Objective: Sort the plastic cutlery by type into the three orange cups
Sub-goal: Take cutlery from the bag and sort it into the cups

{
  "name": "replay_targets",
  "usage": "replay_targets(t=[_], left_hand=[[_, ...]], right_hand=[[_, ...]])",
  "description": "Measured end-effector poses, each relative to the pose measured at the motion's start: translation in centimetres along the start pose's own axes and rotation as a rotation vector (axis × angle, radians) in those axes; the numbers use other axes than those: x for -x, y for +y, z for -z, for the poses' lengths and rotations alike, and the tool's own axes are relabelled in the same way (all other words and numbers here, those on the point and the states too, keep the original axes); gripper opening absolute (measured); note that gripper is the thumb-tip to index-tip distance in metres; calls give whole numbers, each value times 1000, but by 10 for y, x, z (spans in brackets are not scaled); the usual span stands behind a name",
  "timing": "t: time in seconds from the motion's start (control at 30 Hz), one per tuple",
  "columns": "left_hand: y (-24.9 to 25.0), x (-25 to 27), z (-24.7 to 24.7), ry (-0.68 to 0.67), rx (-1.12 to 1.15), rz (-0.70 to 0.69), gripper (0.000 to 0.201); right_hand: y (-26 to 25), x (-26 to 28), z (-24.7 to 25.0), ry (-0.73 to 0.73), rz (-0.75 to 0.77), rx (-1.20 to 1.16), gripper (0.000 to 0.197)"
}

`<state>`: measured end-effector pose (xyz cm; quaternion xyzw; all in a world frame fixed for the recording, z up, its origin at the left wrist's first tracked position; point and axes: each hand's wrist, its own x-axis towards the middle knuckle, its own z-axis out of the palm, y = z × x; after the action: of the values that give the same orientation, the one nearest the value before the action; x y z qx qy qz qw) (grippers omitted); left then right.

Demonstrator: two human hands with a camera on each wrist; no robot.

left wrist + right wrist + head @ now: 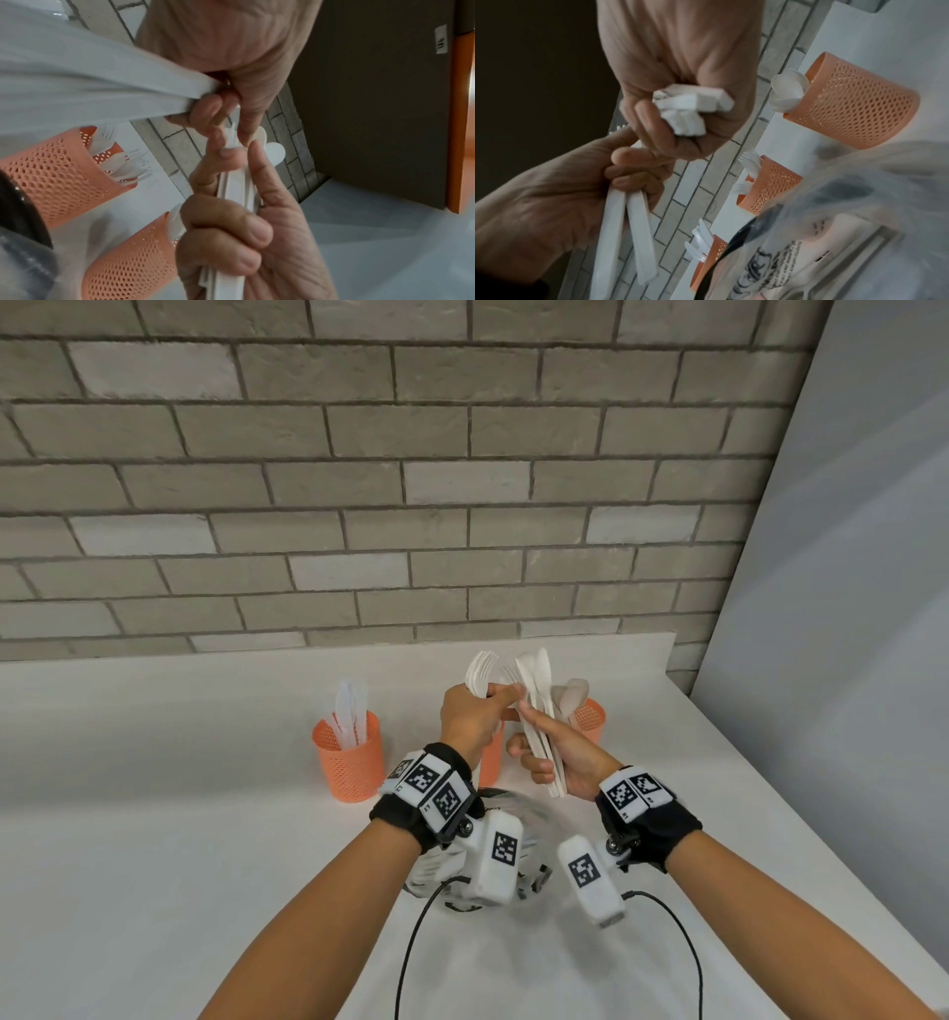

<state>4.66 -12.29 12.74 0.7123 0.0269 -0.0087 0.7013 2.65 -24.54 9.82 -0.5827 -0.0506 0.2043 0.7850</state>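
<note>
Above the white counter, my left hand (500,693) grips a few white forks (481,671), and its thumb and forefinger pinch a piece in the other hand's bundle. My right hand (534,747) grips that mixed bundle of white cutlery (536,706), heads upward. Three orange mesh cups stand behind the hands. The left cup (350,760) holds knives. Forks show in the middle cup (770,186), which is mostly hidden in the head view. The right cup (589,719) holds spoons (786,91). The bundle's handle ends (690,109) stick out of my right fist.
A clear plastic bag (834,243) with printed packaging lies on the counter (179,814) under my wrists. A brick wall (359,505) runs along the counter's back edge. A grey panel (847,608) closes the right side. Black cables trail from the wrist cameras.
</note>
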Motion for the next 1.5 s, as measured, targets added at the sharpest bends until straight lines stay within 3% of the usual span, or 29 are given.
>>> replay_targets(t=[0.3, 0.6, 0.8, 1.0, 1.07, 1.17, 1.33, 1.5], left_hand=[[-2, -5, 3, -58, 20, 94, 18], [-12, -13, -6, 84, 185, 135, 24], [-12, -15, -4, -81, 222, 216, 20], [-9, -27, 8, -75, 298, 217, 23], [-6, -32, 16, -79, 314, 187, 24], [-5, -50, 29, 37, 153, 70, 30], [7, -71, 32, 270, 254, -127, 27], [-1, -91, 22, 290, 256, -159, 30]], right_hand=[[-1, -2, -1, 62, 41, 111, 33], [-1, -4, -8, 149, 155, 99, 29], [0, -6, 0, 192, 156, 213, 21], [-11, -7, 23, 414, 201, 280, 12], [-14, -10, 38, 523, 227, 330, 17], [-21, -16, 52, 649, 287, 320, 22], [-39, -41, 69, 928, 433, 60, 31], [-40, -64, 80, 933, 509, 60, 23]])
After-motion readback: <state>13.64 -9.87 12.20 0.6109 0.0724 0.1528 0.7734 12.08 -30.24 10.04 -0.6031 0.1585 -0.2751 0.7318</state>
